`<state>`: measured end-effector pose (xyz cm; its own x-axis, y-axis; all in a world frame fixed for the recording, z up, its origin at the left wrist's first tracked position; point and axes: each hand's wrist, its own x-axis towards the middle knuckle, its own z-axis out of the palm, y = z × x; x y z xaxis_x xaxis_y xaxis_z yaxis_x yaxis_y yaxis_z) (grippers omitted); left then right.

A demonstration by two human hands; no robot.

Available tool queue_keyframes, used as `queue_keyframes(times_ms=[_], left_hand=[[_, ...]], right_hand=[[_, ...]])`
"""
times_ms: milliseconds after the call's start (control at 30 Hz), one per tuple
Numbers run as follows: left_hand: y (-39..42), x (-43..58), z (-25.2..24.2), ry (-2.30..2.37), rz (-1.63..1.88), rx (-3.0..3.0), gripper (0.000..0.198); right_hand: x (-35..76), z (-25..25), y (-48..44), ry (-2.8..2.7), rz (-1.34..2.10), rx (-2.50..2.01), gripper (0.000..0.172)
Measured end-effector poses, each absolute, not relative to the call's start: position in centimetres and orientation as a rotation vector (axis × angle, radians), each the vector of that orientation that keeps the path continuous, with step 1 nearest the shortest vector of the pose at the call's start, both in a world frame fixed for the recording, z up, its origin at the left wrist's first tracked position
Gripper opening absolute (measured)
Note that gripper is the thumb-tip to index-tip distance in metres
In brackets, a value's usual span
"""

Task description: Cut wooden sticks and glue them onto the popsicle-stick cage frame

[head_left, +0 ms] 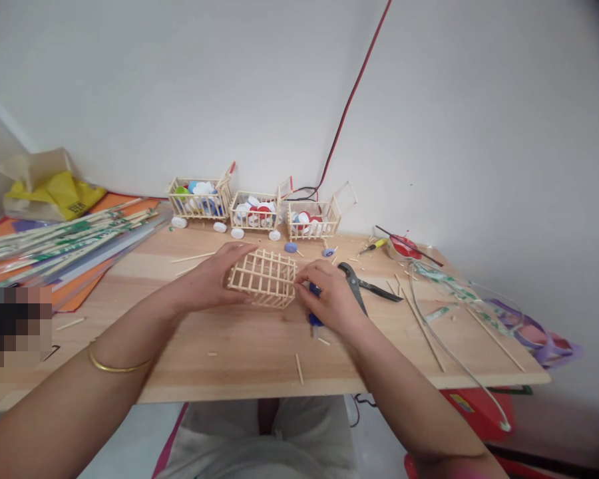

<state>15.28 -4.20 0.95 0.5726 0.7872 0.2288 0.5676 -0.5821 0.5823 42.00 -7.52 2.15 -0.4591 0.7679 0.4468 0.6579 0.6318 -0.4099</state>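
Note:
A small cage-like basket point(263, 273) built from thin wooden sticks is held above the table, turned so its lattice faces me. My left hand point(207, 279) grips its left end, thumb below and fingers above. At the right end, my right hand point(332, 296) has its thumb and fingertips pinched together against the sticks; anything small between them is hidden. Under and beside the right hand lie a dark-handled tool point(379, 291), partly covered, and a blue object point(315, 319) whose kind I cannot tell.
Three stick carts, a left one point(199, 203), a middle one point(254, 216) and a right one point(312, 223), hold bottle caps along the wall. Bundled sticks point(80, 233) and a yellow bag point(54, 193) lie left. A yellow-handled cutter point(374, 246) and a red-filled dish point(404, 247) sit right.

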Motion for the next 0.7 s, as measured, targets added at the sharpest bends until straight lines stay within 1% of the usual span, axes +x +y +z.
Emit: queue_keyframes(times_ms=[167,233,300,367,533,700], left_hand=[[-4.1,15.3,0.8,1.064,0.661,2.353,0.087],[-4.1,15.2,0.7,1.055,0.656,2.356,0.090],[-4.2,15.0,0.8,1.072,0.645,2.347,0.095],[-4.2,14.7,1.1,1.086,0.629,2.336,0.095],[-4.7,13.7,2.6,1.046,0.614,2.356,0.063],[-5.0,13.7,3.1,1.020,0.649,2.383,0.044]], right_hand=[[42.0,2.1,-7.5,-2.235,0.241,-1.115,0.008],[41.9,2.1,-7.5,-2.226,0.240,-1.112,0.007],[41.9,2.1,-7.5,-2.220,0.236,-1.103,0.009],[41.8,2.2,-7.6,-2.233,0.234,-1.087,0.012],[41.4,2.4,-7.9,-2.314,0.207,-1.029,0.018],[41.0,2.3,-7.9,-2.324,0.173,-1.004,0.018]])
